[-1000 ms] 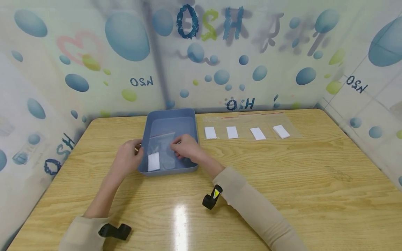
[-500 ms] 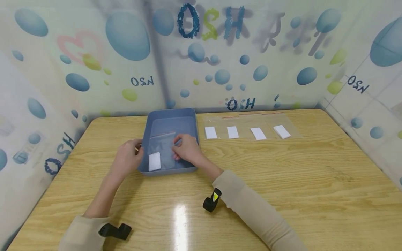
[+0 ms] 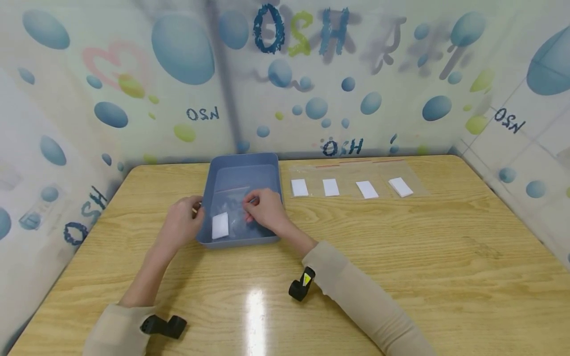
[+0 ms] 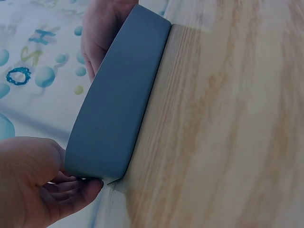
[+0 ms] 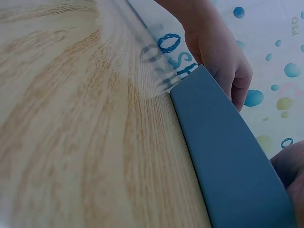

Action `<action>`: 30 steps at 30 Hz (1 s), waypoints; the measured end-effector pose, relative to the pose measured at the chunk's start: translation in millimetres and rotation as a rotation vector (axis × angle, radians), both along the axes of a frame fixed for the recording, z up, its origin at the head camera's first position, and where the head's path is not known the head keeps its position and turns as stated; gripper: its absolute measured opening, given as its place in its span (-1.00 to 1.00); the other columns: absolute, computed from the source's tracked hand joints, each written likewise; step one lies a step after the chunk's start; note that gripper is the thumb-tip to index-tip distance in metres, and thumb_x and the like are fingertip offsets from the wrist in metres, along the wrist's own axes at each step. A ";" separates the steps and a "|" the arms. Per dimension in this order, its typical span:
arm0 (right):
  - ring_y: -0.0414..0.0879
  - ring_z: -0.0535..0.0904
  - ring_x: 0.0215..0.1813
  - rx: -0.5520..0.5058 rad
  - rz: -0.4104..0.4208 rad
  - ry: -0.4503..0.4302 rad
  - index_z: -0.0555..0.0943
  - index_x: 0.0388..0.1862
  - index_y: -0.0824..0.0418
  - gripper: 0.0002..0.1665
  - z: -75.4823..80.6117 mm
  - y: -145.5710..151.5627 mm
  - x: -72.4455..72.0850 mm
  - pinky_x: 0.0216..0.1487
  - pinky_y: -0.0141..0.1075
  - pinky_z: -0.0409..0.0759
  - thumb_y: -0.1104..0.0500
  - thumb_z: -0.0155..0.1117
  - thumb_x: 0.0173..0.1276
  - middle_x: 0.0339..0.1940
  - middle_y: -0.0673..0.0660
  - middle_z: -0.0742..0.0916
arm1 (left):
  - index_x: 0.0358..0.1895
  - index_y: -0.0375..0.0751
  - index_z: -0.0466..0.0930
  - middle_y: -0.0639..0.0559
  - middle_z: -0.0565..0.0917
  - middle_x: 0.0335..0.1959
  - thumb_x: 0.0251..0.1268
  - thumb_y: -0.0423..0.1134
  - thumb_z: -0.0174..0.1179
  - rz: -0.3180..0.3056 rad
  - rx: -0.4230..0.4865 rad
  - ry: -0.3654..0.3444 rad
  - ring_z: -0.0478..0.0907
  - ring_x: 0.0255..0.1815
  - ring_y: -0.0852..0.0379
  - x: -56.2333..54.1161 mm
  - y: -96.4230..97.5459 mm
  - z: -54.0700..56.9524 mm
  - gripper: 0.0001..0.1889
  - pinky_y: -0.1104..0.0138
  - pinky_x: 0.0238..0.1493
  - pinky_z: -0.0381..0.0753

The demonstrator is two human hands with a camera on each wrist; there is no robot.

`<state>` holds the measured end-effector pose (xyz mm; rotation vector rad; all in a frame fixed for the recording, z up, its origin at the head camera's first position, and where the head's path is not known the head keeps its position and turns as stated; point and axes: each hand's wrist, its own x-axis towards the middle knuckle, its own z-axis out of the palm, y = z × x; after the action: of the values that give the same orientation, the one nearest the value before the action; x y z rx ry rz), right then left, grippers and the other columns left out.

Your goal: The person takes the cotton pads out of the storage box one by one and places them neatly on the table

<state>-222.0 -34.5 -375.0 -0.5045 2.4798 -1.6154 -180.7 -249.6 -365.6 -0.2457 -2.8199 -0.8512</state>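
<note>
A blue-grey tray (image 3: pixel 244 241) stands on the table at its back left. Inside it lies a clear zip bag (image 3: pixel 232 200) with a white pad (image 3: pixel 220 226) at its lower left. My right hand (image 3: pixel 265 210) reaches over the tray and pinches the bag's right side between thumb and fingers. At the tray's left wall, my left hand (image 3: pixel 181 218) grips the rim; the left wrist view has its fingers curled against the tray's end (image 4: pixel 114 99). The tray's side hides the right fingertips in the right wrist view.
Several clear zip bags, each with a white pad (image 3: pixel 331 187), lie in a row on the table (image 3: pixel 401 257) right of the tray. A patterned wall (image 3: pixel 320 133) stands directly behind the table.
The bag and its white pad have shifted slightly up and right in the tray, with my right hand at its edge. My left hand stays at the rim.
</note>
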 end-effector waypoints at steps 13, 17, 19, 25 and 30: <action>-0.17 0.68 -0.53 -0.064 -0.021 0.091 0.73 -0.15 0.42 -0.82 3.4 2.9 -2.4 -0.40 -0.40 0.65 0.33 0.25 0.46 -0.49 0.17 0.77 | 0.12 -0.72 0.48 -0.48 0.64 -0.16 0.41 -0.48 -0.01 -0.002 0.000 -0.016 0.66 -0.28 -0.21 -1.8 0.0 0.7 -0.65 0.09 -0.36 0.65; -0.14 0.69 -0.52 -0.107 -0.019 0.082 0.73 -0.15 0.45 -0.83 5.7 4.5 -3.2 -0.39 -0.37 0.67 0.35 0.24 0.46 -0.47 0.21 0.77 | 0.13 -0.72 0.48 -0.48 0.63 -0.16 0.41 -0.48 0.00 0.000 0.002 -0.016 0.65 -0.28 -0.21 -1.8 0.0 -0.1 -0.65 0.09 -0.36 0.65; -0.13 0.69 -0.51 -0.123 -0.016 0.079 0.72 -0.14 0.46 -0.83 7.3 5.3 -3.2 -0.38 -0.36 0.68 0.36 0.24 0.46 -0.45 0.22 0.77 | 0.12 -0.71 0.49 -0.47 0.64 -0.16 0.41 -0.49 0.00 -0.001 0.004 -0.014 0.65 -0.28 -0.21 -1.6 0.2 -0.2 -0.66 0.10 -0.36 0.64; -0.16 0.69 -0.48 -0.128 -0.008 0.091 0.73 -0.11 0.44 -0.81 12.5 8.3 -1.6 -0.35 -0.34 0.69 0.32 0.24 0.47 -0.41 0.20 0.77 | 0.13 -0.71 0.49 -0.46 0.64 -0.16 0.41 -0.49 0.01 0.004 0.011 -0.024 0.64 -0.30 -0.17 -0.9 1.0 0.9 -0.66 0.13 -0.38 0.62; -0.15 0.69 -0.47 -0.143 0.007 0.103 0.72 -0.09 0.44 -0.80 16.9 11.5 0.7 -0.32 -0.28 0.70 0.32 0.24 0.47 -0.40 0.21 0.77 | 0.12 -0.71 0.50 -0.47 0.64 -0.16 0.41 -0.49 0.01 0.005 0.013 -0.020 0.64 -0.30 -0.18 -0.1 0.2 1.2 -0.66 0.12 -0.37 0.62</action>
<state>-221.3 -23.0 -358.1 -0.6288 2.4418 -1.8166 -180.7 -249.4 -364.4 -0.2301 -2.8308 -0.8761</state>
